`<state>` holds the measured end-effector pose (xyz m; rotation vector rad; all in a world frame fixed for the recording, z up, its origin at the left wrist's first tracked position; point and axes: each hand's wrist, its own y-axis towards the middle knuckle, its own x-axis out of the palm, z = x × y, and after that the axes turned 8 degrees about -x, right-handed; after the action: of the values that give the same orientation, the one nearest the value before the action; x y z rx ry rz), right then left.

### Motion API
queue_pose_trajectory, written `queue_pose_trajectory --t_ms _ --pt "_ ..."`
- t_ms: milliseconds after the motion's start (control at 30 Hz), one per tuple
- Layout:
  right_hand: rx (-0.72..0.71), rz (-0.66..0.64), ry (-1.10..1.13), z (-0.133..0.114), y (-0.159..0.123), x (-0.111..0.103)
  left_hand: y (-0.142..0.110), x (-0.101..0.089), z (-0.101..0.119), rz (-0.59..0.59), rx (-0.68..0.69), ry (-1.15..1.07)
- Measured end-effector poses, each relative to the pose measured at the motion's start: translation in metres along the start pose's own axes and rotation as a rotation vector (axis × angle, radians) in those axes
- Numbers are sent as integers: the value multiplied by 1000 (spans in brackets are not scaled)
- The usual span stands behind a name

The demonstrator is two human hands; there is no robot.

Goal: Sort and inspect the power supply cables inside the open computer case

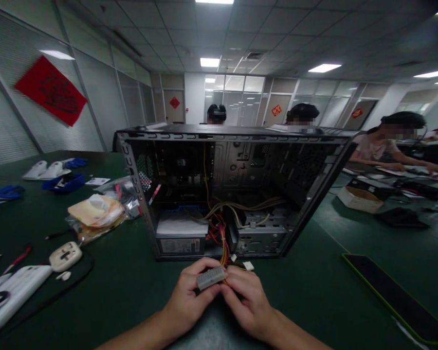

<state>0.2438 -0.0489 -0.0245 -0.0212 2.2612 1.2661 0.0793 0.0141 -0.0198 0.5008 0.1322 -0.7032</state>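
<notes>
A: Hands, quick?
B: Together, low and centre. Left hand (190, 294) is clamped on a pale plug (210, 278), finger and thumb. Right hand (250, 301) pinches its right end, wires too; the exact grip is partly hidden.

A: Plug's where?
B: Over the green table (306, 296), just in front of the open computer case (237, 138). Red, yellow and orange wires (224, 247) run from the case to it. Small white connector (248, 266) just beyond the right hand.

A: Inside the case?
B: Fan (181, 162) upper left, metal box (180, 245) lower left with white paper (182, 223) on top, pale cables (237, 208) across the middle.

A: Left of the case?
B: Plastic bag (95, 216), white power strip (22, 296), blue tray (63, 183), blue glove (2, 194).

A: Right?
B: Dark flat pad (394, 294) with a green edge, a cardboard box (359, 198), and a co-worker (375, 148) reaching over the far table, well apart from these hands.
</notes>
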Motion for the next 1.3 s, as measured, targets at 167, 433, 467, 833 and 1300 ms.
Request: queue_pose_trajectory --t_ms 167,433,467,833,1300 --pt "19 82 -34 1 4 -1 1 1 5 72 -52 25" --pt "59 68 -30 5 4 -5 6 -2 8 152 -243 -134" --pt "68 61 -29 6 4 -6 6 -1 7 148 -262 -162" --pt "60 -63 48 19 4 -13 1 17 -2 179 -357 -327" --pt "107 44 2 16 13 -9 7 10 3 226 -371 -403"
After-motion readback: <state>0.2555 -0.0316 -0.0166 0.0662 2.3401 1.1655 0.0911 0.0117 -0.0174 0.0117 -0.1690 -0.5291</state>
